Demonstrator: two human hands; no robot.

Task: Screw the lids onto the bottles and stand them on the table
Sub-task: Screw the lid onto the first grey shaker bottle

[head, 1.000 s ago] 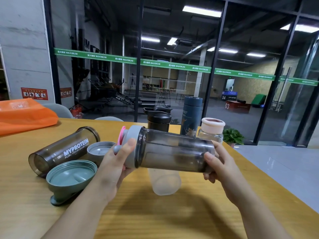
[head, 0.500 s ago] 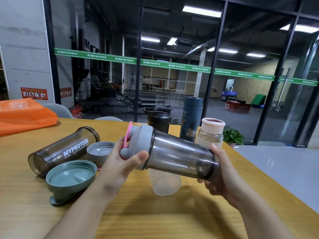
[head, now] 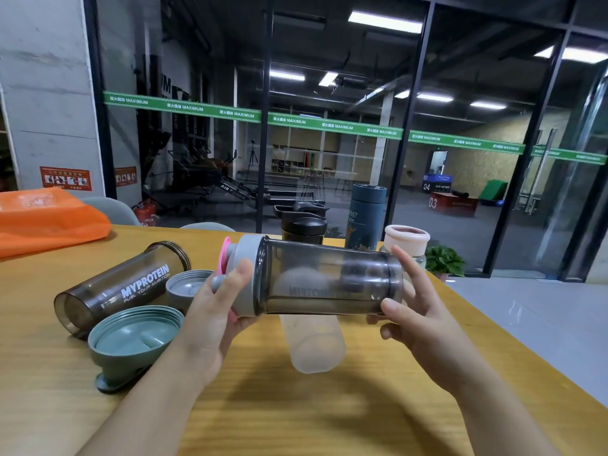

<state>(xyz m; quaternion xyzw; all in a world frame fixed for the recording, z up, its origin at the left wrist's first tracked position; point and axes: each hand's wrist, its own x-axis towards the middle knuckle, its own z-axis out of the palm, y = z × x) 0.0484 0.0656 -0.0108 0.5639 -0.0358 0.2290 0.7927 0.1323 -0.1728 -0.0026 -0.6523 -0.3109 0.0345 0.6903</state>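
Several bottles and loose lids share the wooden table [head: 329, 416] I am watching over. Far left, an orange bag [head: 49, 218] lies on the tabletop. Next comes a smoky brown bottle marked MYPROTEIN [head: 121, 286], lying on its side with no lid on, its open mouth toward the far side. Just near of it sits a grey-green lid [head: 131, 340], upside down, and just right of the brown bottle a smaller grey lid [head: 186, 287], also inverted. My left hand [head: 210, 324] comes next: its fingers curl round the grey cap [head: 245, 258] of the smoky shaker bottle [head: 329, 278], thumb laid across the cap's near face, beside a pink flip tab [head: 225, 255]. That shaker is held sideways in the air above the table, cap to the left, base to the right. Under it a frosted clear cup [head: 312, 347] lies on the table. My right hand [head: 424, 311] holds the shaker's base, fingers spread behind the bottom and thumb tip pressed on the near edge. Beyond, on the far side, stand a black-lidded bottle [head: 304, 225], a dark blue flask [head: 365, 215] and, furthest right, a clear bottle with a pale pink lid [head: 406, 238].
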